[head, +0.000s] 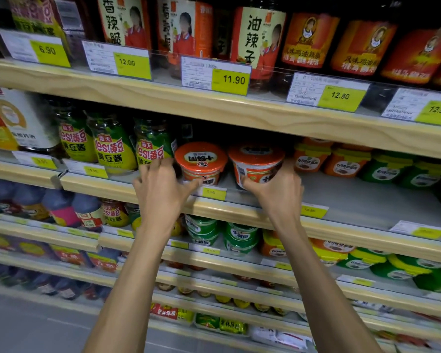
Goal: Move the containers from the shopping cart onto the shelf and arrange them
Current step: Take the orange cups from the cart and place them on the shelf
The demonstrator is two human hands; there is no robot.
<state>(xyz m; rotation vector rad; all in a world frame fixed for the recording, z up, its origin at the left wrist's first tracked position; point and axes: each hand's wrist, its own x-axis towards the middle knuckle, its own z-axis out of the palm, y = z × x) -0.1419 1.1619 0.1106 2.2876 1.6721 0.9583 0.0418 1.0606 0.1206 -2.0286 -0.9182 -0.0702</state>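
Wooden-edged store shelf (239,207), second tier: two orange-lidded containers stand side by side near the front edge.

Head view: right hand (278,194) grips the right container (256,163) at its base, fingers curled around it, the tub tilted slightly. Left hand (161,187) sits beside the left container (201,161), fingers spread and loosely curled, thumb near its base; contact cannot be confirmed. Green-labelled jars (112,146) stand just left.
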